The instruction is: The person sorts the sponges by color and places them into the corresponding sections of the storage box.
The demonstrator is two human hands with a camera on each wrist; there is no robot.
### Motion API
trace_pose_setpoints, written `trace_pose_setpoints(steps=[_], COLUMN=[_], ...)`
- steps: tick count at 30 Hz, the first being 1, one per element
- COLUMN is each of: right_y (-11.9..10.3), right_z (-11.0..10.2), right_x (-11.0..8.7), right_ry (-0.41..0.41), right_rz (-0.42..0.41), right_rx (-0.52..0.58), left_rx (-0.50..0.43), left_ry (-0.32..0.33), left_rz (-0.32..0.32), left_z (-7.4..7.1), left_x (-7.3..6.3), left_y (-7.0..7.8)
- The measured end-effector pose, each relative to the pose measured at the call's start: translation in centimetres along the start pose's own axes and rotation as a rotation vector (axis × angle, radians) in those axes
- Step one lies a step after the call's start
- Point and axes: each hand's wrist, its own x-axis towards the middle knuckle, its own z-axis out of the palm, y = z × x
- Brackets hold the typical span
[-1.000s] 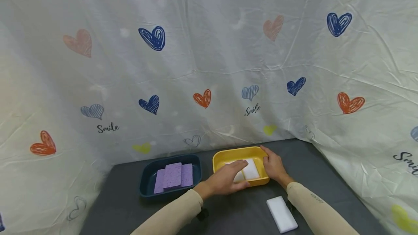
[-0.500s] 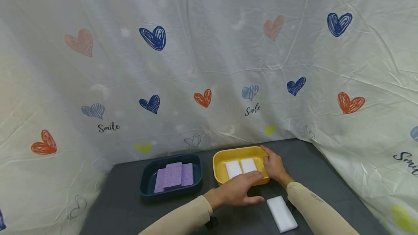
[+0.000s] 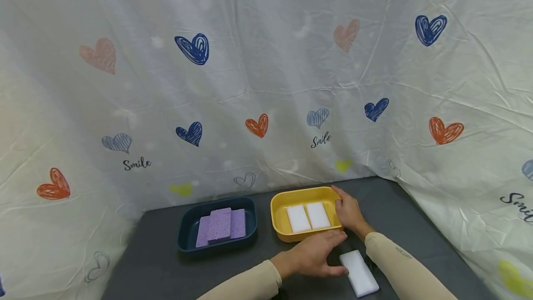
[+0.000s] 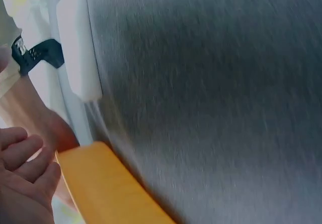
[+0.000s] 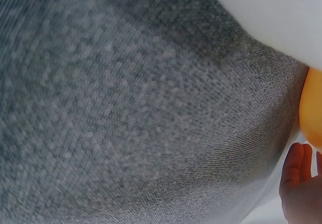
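My right hand (image 3: 350, 209) holds the right side of the yellow tray (image 3: 287, 235), thumb on the inner side and a finger along the rim. Two white sponges (image 3: 318, 215) lie side by side in it. In front of the tray, my left hand (image 3: 314, 254) is spread, its thumb close to the loose white sponge (image 3: 360, 276) on the dark table; contact there cannot be made out. The left wrist view has that sponge (image 4: 79, 48) standing apart from the left fingers (image 4: 30, 158), with the tray's wall (image 4: 108, 183) beside them.
A dark blue tray (image 3: 183, 233) with several purple sponges (image 3: 220, 223) stands left of the yellow one. Behind the table (image 3: 158, 253) hangs a pale curtain (image 3: 233, 68) printed with hearts, which also runs along the right side.
My left hand has moved out of the yellow tray, rightward and toward me, to the loose white sponge. Both sponges in the tray are now uncovered. The right hand stays on the tray.
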Motion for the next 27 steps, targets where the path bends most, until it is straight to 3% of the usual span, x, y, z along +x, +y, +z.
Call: trace_pose_setpoints(steps=[5, 13, 20, 27], right_y=[0.0, 0.2, 0.1, 0.4], right_z=[-0.1, -0.2, -0.3, -0.3], right_x=[0.0, 0.1, 0.2, 0.1], right_ry=[-0.017, -0.038, -0.037, -0.040], right_rz=[0.016, 0.054, 0.050, 0.043], right_rx=[0.009, 0.003, -0.006, 0.002], left_rx=[-0.063, 0.021, 0.062, 0.104], left_ry=[-0.060, -0.045, -0.079, -0.110], left_rz=[-0.062, -0.137, -0.241, -0.297], left_z=[1.0, 2.6, 3.8, 4.9], left_x=[0.6, 1.5, 2.2, 2.9], left_y=[0.6, 1.9, 3.4, 4.6])
